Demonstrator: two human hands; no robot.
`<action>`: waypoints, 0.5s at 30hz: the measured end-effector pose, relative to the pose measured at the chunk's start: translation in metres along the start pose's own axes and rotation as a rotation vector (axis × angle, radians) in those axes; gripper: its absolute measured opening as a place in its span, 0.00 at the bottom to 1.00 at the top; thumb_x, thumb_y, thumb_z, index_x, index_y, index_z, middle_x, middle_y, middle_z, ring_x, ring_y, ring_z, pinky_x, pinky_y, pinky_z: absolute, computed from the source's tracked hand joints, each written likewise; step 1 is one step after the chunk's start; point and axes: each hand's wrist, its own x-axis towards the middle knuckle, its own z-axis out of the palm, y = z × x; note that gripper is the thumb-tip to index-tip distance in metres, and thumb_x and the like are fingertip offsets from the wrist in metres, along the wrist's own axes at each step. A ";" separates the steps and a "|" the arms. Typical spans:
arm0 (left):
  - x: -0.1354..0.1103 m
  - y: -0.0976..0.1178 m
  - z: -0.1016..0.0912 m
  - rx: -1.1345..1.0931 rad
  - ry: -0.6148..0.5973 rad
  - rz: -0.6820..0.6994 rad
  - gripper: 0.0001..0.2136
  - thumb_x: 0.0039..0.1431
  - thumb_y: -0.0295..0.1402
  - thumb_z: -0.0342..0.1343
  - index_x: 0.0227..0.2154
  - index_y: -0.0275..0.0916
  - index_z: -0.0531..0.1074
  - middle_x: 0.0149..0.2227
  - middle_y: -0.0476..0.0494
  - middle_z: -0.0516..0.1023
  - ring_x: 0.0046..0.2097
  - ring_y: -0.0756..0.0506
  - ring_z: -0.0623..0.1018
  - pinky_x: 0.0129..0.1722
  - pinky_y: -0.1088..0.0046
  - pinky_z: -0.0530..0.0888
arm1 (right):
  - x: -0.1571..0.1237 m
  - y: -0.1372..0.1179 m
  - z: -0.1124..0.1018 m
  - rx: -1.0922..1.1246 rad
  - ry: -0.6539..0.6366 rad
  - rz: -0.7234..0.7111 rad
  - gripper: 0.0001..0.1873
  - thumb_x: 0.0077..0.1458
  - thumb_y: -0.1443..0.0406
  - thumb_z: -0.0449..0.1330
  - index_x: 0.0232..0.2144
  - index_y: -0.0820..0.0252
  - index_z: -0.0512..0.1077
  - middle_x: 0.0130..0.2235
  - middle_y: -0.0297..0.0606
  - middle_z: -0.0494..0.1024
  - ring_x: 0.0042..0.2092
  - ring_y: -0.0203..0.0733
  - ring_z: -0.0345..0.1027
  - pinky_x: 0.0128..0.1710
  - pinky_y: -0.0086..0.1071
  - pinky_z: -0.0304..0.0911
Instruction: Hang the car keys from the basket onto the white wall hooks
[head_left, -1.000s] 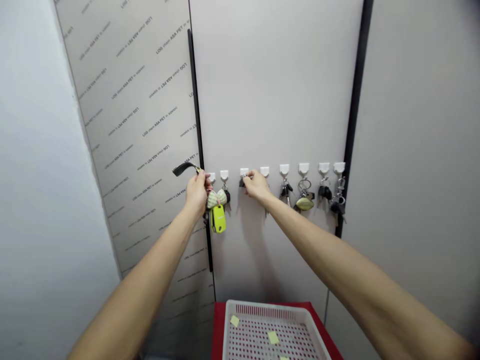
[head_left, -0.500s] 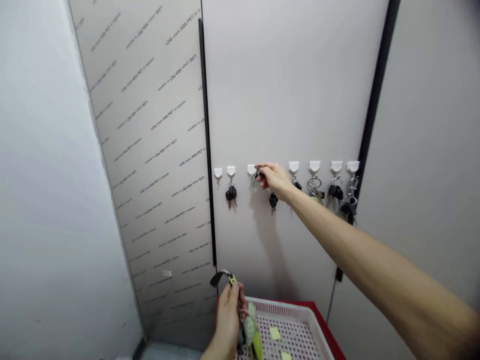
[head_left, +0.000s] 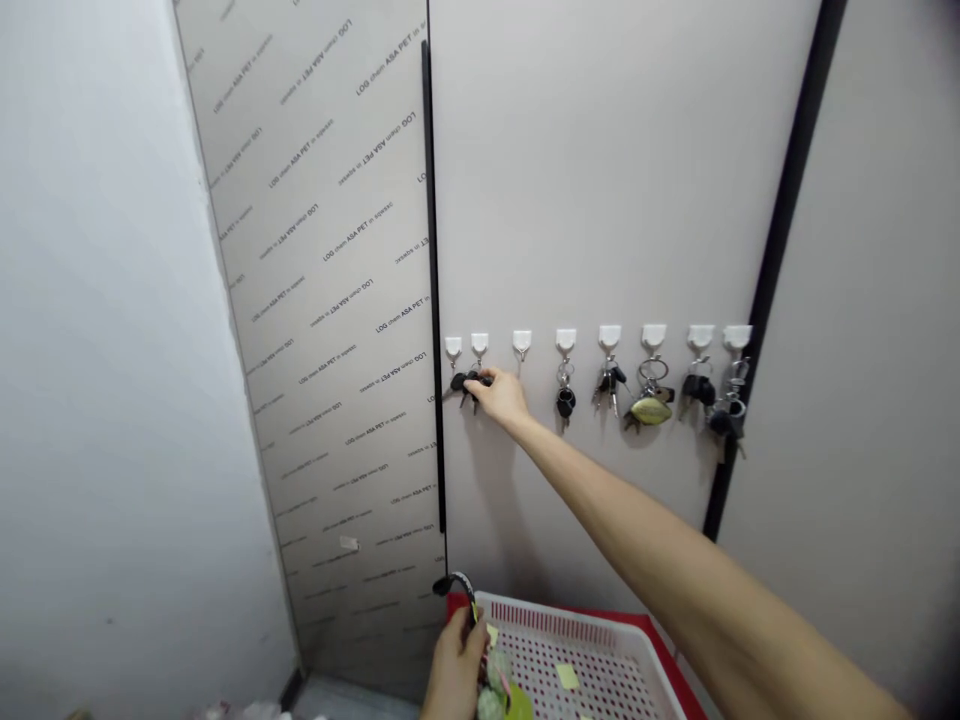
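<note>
Grey panel [head_left: 585, 180] fills most of the view. Below it, a white basket [head_left: 600, 640] sits on a red desk [head_left: 679, 690]. The right hand [head_left: 502, 395] reaches up and pinches the black keys [head_left: 461, 381] under the second hook from the left. The left hand [head_left: 454, 665] is closed around a key bunch [head_left: 501, 692] with a green fob at the basket's near edge. Of the white hooks [head_left: 610, 336], two hang bare and five others carry keys.
</note>
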 end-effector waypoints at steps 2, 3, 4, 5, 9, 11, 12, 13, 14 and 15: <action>0.001 -0.005 -0.001 0.029 0.009 0.002 0.19 0.38 0.42 0.48 0.32 0.33 0.65 0.29 0.44 0.70 0.34 0.48 0.68 0.34 0.77 0.63 | 0.002 0.001 -0.006 0.038 0.052 -0.005 0.13 0.40 0.61 0.46 0.25 0.61 0.67 0.24 0.34 0.70 0.27 0.34 0.61 0.26 0.25 0.54; 0.001 -0.007 -0.001 0.039 0.008 -0.005 0.19 0.38 0.42 0.48 0.32 0.33 0.65 0.29 0.44 0.71 0.34 0.48 0.68 0.34 0.77 0.63 | 0.003 0.002 -0.010 0.053 0.088 -0.011 0.13 0.41 0.62 0.45 0.24 0.61 0.67 0.23 0.34 0.70 0.26 0.33 0.60 0.25 0.24 0.54; 0.001 -0.008 -0.001 0.043 0.004 -0.011 0.19 0.38 0.41 0.48 0.32 0.33 0.65 0.29 0.44 0.71 0.33 0.48 0.68 0.34 0.76 0.63 | 0.004 0.002 -0.015 0.063 0.120 -0.020 0.14 0.41 0.62 0.44 0.24 0.61 0.67 0.23 0.33 0.69 0.25 0.33 0.60 0.24 0.24 0.53; 0.002 -0.008 -0.002 0.045 -0.003 -0.010 0.18 0.38 0.40 0.48 0.32 0.33 0.64 0.29 0.44 0.71 0.33 0.48 0.69 0.34 0.76 0.63 | 0.005 0.001 -0.020 0.066 0.143 -0.032 0.14 0.42 0.63 0.43 0.24 0.61 0.67 0.22 0.33 0.69 0.25 0.32 0.59 0.24 0.24 0.53; 0.011 0.010 -0.011 0.097 0.046 0.057 0.18 0.38 0.36 0.49 0.35 0.33 0.62 0.35 0.41 0.69 0.37 0.47 0.68 0.37 0.75 0.62 | 0.011 -0.004 -0.028 0.010 0.037 -0.070 0.13 0.42 0.63 0.45 0.23 0.63 0.67 0.24 0.35 0.69 0.26 0.33 0.60 0.26 0.24 0.54; 0.020 0.031 -0.021 0.174 0.143 0.094 0.20 0.37 0.34 0.49 0.37 0.32 0.60 0.39 0.38 0.65 0.39 0.47 0.67 0.39 0.74 0.61 | 0.011 -0.004 -0.023 0.009 -0.069 -0.058 0.12 0.40 0.63 0.47 0.24 0.62 0.68 0.25 0.36 0.70 0.27 0.33 0.60 0.27 0.24 0.54; 0.025 0.045 -0.027 0.218 0.200 0.106 0.20 0.37 0.33 0.49 0.38 0.32 0.59 0.41 0.37 0.64 0.39 0.46 0.66 0.39 0.73 0.61 | 0.011 -0.003 -0.020 0.035 -0.106 -0.046 0.11 0.40 0.63 0.48 0.25 0.62 0.68 0.26 0.35 0.70 0.27 0.32 0.61 0.28 0.24 0.55; 0.031 0.061 -0.032 0.260 0.252 0.134 0.21 0.37 0.33 0.50 0.38 0.32 0.59 0.42 0.36 0.62 0.40 0.46 0.66 0.39 0.72 0.61 | 0.011 -0.001 -0.017 0.075 -0.120 -0.029 0.11 0.39 0.64 0.49 0.27 0.61 0.68 0.27 0.35 0.70 0.27 0.31 0.61 0.28 0.24 0.55; 0.038 0.079 -0.037 0.295 0.285 0.174 0.21 0.36 0.32 0.50 0.38 0.32 0.59 0.42 0.37 0.62 0.40 0.45 0.66 0.39 0.71 0.61 | 0.010 0.001 -0.014 0.122 -0.118 -0.005 0.12 0.39 0.64 0.50 0.27 0.61 0.67 0.27 0.34 0.70 0.27 0.30 0.61 0.27 0.23 0.55; 0.045 0.098 -0.039 0.316 0.301 0.217 0.20 0.36 0.32 0.50 0.37 0.33 0.60 0.41 0.37 0.62 0.40 0.46 0.66 0.39 0.71 0.60 | 0.010 0.002 -0.012 0.172 -0.110 0.022 0.12 0.39 0.63 0.50 0.28 0.61 0.67 0.26 0.33 0.70 0.26 0.29 0.60 0.26 0.22 0.55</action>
